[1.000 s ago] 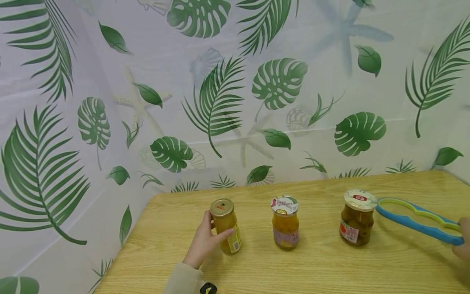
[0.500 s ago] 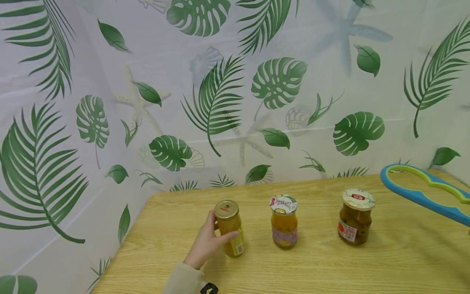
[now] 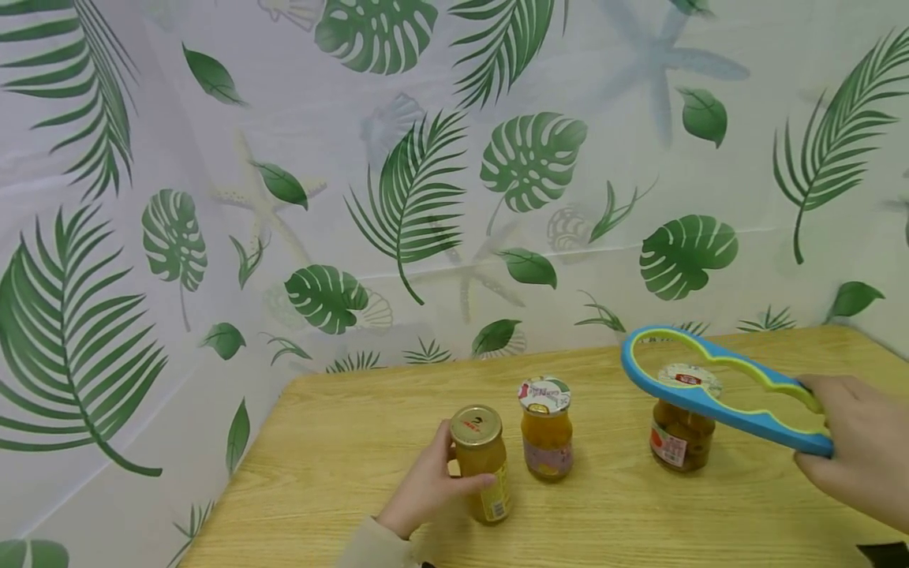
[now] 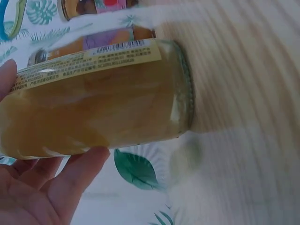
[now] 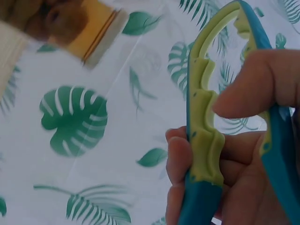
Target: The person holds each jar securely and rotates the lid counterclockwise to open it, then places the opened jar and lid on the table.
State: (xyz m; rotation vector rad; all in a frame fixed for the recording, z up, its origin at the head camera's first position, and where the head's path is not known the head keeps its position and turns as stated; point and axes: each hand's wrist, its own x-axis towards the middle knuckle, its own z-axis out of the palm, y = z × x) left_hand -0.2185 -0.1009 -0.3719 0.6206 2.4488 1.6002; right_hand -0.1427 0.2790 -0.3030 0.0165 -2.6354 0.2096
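Note:
My left hand (image 3: 432, 491) grips a tall glass jar (image 3: 485, 465) with a gold lid and a yellow label. In the left wrist view the thumb and fingers lie round that jar (image 4: 93, 112), which is filled with something amber. Whether its base touches the table I cannot tell. My right hand (image 3: 855, 442) holds a jar opener (image 3: 763, 426), a blue loop with a scalloped yellow-green lining, in the air. The right wrist view shows fingers wrapped round one arm of the jar opener (image 5: 201, 140), with the thumb at its inner side.
Close to the right of the held jar stands a short jar (image 3: 547, 432) with a patterned white lid. A darker jar (image 3: 680, 442) stands farther right, its lid partly behind the opener. A leaf-print cloth (image 3: 440, 331) hangs behind the wooden table (image 3: 341, 442).
The left hand has brought the tall jar rightward and nearer, close to the middle jar. The jar opener rose, then came leftward in front of the right jar.

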